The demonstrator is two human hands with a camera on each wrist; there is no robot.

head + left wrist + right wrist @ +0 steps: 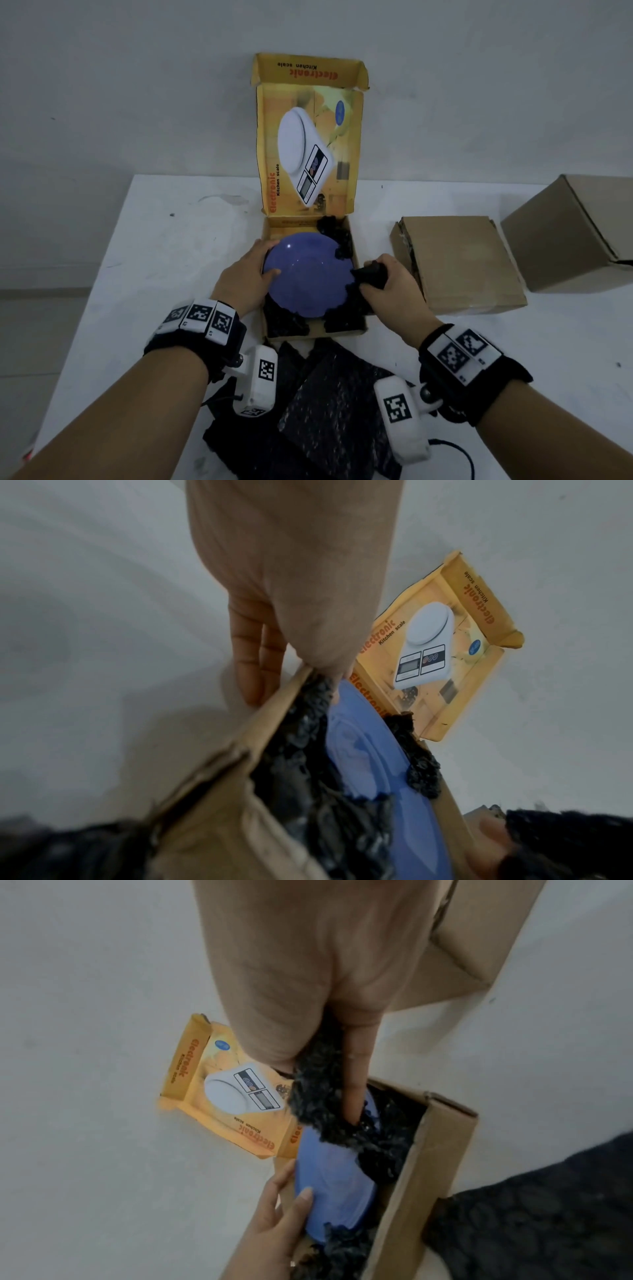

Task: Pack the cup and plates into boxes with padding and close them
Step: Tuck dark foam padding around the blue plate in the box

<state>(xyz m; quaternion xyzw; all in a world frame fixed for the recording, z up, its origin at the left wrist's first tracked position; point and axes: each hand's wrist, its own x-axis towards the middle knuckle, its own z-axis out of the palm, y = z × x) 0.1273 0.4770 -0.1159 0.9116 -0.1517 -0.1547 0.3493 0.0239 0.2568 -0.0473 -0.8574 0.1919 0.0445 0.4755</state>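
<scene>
seating the round blue glossy plate (310,274) into the open yellow kitchen-scale carton (356,274), on crumpled black bubble-wrap padding (286,320) that lines its floor and corners. left hand (251,274) grips the plate's left rim, thumb on top, fingers down the carton's left side. right hand (388,282) is closed round a wad of black padding (371,274), pushing it in at the plate's right rim.

risks:
- plate nearly fills the carton; it looks to sit on bunched padding rather than flat, though the underside is hidden. if it rides high, the upright printed lid (311,150) won't close or will load the plate.
- wad pushed in on the right only could shove the plate against the bare left wall.
- more loose black padding sheets (339,401) lie near on the white table (178,246); top face is uncovered.
</scene>
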